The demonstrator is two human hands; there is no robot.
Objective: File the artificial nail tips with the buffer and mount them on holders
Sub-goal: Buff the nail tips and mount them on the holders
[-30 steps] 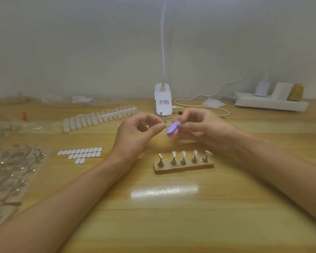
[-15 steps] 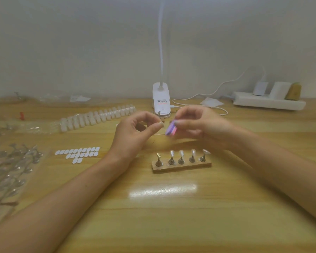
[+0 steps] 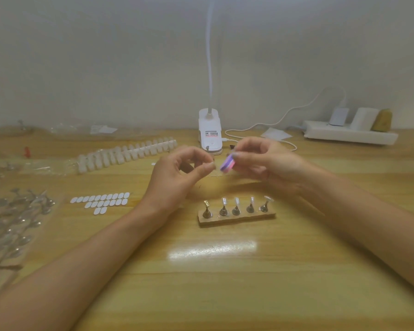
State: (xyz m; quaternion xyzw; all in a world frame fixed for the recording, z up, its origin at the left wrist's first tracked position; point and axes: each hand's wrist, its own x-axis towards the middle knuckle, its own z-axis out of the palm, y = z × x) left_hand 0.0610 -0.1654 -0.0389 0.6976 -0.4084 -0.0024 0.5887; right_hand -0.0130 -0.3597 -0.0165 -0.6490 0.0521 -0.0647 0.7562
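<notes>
Buffer: I see the purple-and-pink buffer (image 3: 227, 164) held above the table (image 3: 213, 271), tilted, just behind the holder row.
Right hand: my view has the right hand (image 3: 265, 161) gripping the buffer, fingers curled over its top edge and thumb beneath.
Left hand: the left hand (image 3: 177, 177) is raised just left of the buffer, thumb and forefinger tips pinched narrow; whatever sits between them is too small for me to make out.
Holders: five metal holders (image 3: 236, 209) stand upright in a wooden base (image 3: 237, 218) near the hands. I count clear nail tips (image 3: 237, 201) on the four to the right; the leftmost shows a gold top.
Spare tips: a long strip of white tips (image 3: 127, 154) lies behind the left hand.
Adhesive tabs: white oval tabs (image 3: 103, 200) sit in rows left of the left wrist.
Far left: loose metal holders in clear bags (image 3: 14, 211).
Back edge: a white clip lamp (image 3: 210, 132) and a power strip (image 3: 349, 134), well apart.
</notes>
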